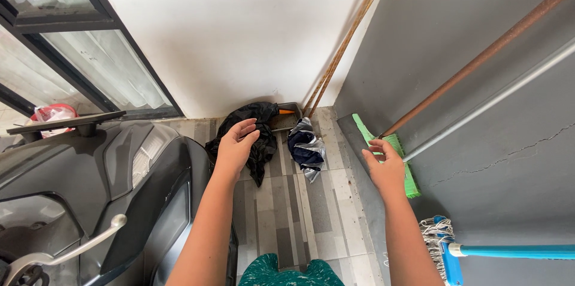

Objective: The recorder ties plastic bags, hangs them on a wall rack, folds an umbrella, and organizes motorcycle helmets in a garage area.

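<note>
Beside green broom head: right hand released, reaching; left hand released above black cloth. Reach step; next calls for gripping handle.

Both hands are held open and empty: left hand over black cloth, right hand beside green broom.

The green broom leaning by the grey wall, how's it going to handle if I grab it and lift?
The green broom probably lifts easily: slim rusty-looking pole, small plastic head. Being long and propped at a slant against the grey wall, it may swing or slide once moved. The bristles likely flex rather than stay stiff. The right hand is next to its head, fingers open.
</note>
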